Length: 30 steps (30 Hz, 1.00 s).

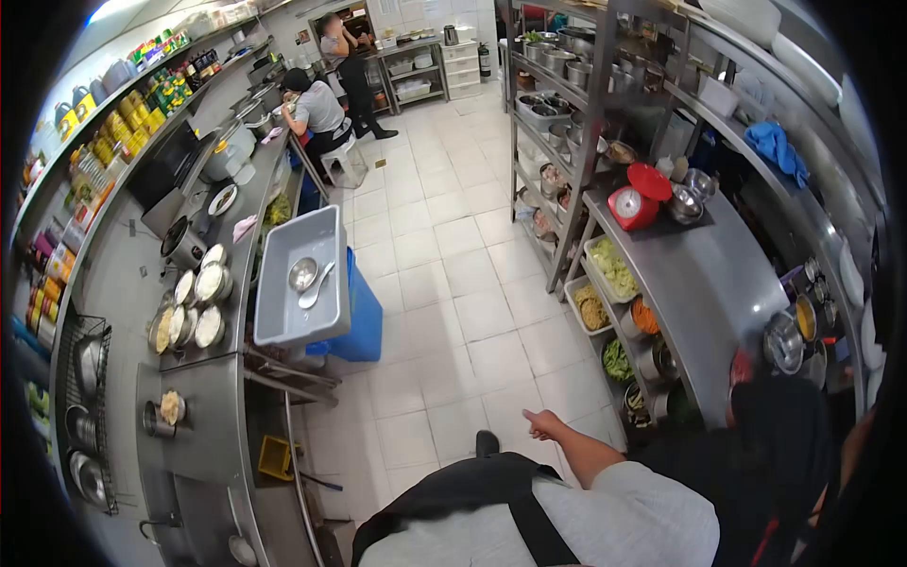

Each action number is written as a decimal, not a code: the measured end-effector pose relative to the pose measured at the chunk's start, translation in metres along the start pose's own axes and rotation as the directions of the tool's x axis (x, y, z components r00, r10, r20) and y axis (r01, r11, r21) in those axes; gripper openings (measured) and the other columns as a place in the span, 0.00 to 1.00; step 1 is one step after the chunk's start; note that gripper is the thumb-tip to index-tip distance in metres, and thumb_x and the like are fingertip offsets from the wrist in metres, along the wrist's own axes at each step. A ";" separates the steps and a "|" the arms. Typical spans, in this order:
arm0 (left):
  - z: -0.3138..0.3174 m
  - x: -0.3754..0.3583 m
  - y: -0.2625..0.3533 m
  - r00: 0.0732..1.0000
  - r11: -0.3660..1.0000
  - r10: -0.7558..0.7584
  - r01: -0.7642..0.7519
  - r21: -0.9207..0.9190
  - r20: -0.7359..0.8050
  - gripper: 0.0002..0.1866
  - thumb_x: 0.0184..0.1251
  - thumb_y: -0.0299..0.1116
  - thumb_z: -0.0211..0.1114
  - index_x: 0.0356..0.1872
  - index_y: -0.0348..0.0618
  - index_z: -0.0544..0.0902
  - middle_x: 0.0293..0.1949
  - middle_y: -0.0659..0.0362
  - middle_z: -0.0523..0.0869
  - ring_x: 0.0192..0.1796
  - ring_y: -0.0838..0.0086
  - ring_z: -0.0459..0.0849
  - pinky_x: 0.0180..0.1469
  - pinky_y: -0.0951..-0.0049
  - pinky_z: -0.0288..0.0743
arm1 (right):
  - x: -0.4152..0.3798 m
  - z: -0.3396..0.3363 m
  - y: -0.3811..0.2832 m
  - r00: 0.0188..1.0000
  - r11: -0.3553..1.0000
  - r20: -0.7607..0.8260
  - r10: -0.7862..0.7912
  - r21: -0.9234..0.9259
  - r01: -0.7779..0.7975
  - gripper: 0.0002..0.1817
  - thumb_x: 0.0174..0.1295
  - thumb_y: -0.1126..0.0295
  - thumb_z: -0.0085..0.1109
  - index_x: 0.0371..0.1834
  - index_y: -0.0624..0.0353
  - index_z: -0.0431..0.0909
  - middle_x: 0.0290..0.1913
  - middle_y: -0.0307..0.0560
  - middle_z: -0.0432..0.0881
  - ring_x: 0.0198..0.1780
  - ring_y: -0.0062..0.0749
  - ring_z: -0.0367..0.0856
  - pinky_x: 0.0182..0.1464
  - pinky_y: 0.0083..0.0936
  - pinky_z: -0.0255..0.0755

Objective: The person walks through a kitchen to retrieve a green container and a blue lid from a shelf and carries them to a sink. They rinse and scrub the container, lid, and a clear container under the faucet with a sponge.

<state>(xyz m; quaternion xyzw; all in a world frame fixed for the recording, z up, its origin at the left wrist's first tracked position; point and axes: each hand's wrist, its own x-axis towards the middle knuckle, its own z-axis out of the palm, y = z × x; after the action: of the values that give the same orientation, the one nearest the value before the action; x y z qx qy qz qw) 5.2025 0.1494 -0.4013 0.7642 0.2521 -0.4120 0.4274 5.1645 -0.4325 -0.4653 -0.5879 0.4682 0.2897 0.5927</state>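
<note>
My right hand [541,424] hangs over the tiled floor in front of my body, at the end of a bent forearm. Its fingers look curled in, with one digit sticking out to the left, and I see nothing held in it. It touches no object; the metal shelf with food containers, such as a tub of leafy greens [617,360], is the nearest furniture, to its right. My left hand is out of view. A grey bus tub [272,317] with a metal bowl [302,274] and a spoon [316,286] in it rests on a blue bin [364,317], ahead and left.
Steel counters line both sides of the tiled aisle [463,331]. Several filled containers [210,326] stand on the left counter. A red scale [631,206] sits on the right one. Farther up are a seated person [321,109] and a standing person [357,80]. Another person [779,444] is close at my right.
</note>
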 end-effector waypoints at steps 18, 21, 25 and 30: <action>-0.114 0.230 0.442 0.965 0.757 0.075 -0.218 -0.616 -0.249 0.12 0.74 0.43 0.63 0.52 0.52 0.82 0.45 0.59 0.87 0.39 0.72 0.84 0.34 0.70 0.80 | 0.202 -0.172 -0.305 0.982 0.979 -0.187 0.003 0.202 0.036 0.20 0.68 0.49 0.66 0.42 0.56 0.82 0.33 0.42 0.82 0.24 0.29 0.79 0.25 0.29 0.74; -0.101 0.277 0.642 0.929 0.850 0.291 -0.360 -0.385 -0.227 0.15 0.73 0.45 0.65 0.53 0.49 0.82 0.44 0.59 0.87 0.37 0.76 0.82 0.30 0.74 0.78 | 0.175 -0.187 -0.307 0.975 0.945 -0.176 0.137 0.318 -0.075 0.22 0.69 0.47 0.65 0.41 0.57 0.83 0.33 0.44 0.82 0.26 0.31 0.79 0.27 0.31 0.75; -0.012 0.365 0.877 0.726 0.698 0.684 -0.679 -0.229 -0.068 0.17 0.76 0.41 0.64 0.59 0.46 0.83 0.45 0.62 0.85 0.45 0.76 0.83 0.42 0.72 0.82 | 0.169 -0.199 -0.333 0.959 0.923 -0.128 0.252 0.328 -0.199 0.24 0.69 0.44 0.64 0.38 0.56 0.83 0.33 0.44 0.84 0.29 0.31 0.81 0.31 0.34 0.76; 0.156 0.326 1.087 0.578 0.648 0.709 -0.760 -0.049 0.404 0.19 0.77 0.43 0.62 0.63 0.50 0.83 0.49 0.63 0.85 0.52 0.76 0.81 0.51 0.69 0.77 | 0.172 -0.195 -0.392 0.922 0.881 -0.181 0.342 0.403 -0.248 0.26 0.69 0.42 0.64 0.30 0.56 0.81 0.30 0.43 0.85 0.30 0.33 0.84 0.33 0.35 0.78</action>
<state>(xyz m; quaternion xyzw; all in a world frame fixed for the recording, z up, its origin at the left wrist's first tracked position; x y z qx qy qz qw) 6.1137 -0.5254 -0.2385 0.7279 -0.2047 -0.3549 0.5498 5.5410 -0.7126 -0.4275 -0.4171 0.6692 0.2078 0.5788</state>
